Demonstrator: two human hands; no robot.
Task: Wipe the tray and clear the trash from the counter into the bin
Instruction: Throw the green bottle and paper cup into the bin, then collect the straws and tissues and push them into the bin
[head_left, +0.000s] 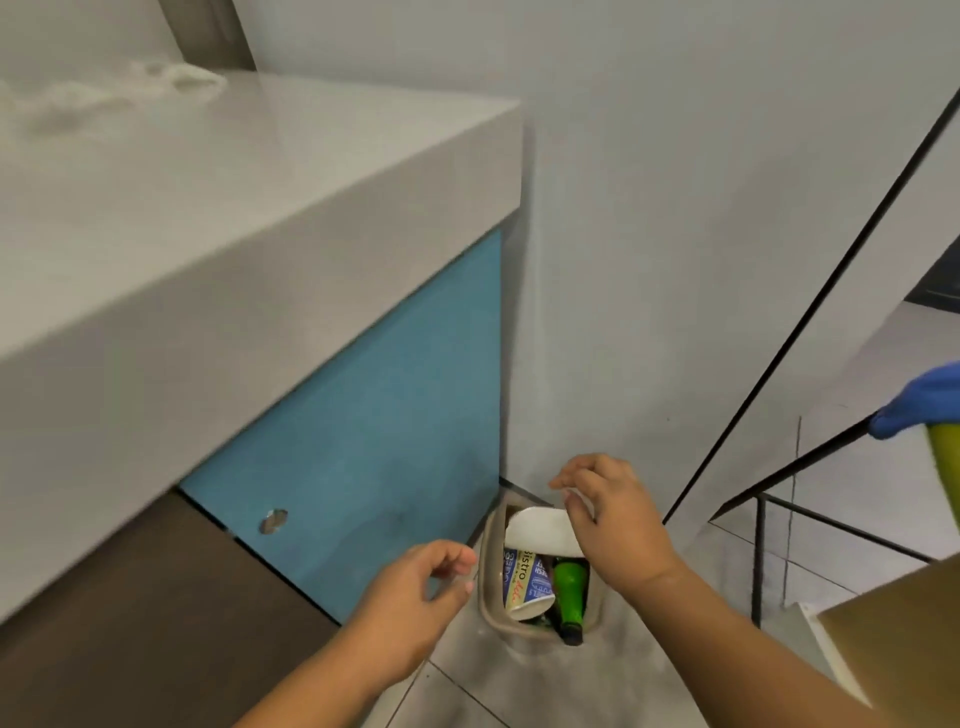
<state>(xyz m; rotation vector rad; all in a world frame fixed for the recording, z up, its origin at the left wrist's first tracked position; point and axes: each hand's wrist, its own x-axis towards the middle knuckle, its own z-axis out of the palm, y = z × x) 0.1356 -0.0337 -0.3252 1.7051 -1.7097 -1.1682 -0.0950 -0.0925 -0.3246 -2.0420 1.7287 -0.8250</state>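
Right hand (613, 519) pinches white trash piece (540, 530) over floor bin (488, 597); left hand (415, 587) loosely curled, empty. Risk: bin crammed, green bottle (569, 592) protruding, so piece may slide off onto floor.

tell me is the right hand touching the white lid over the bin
Touching. The head view shows the right hand pinching the edge of the white lid between thumb and fingers, above the bin.

Single head-worn wide-angle view; faces forward and steeply down; counter (249, 197) close left; floor bin (485, 582) below centre.
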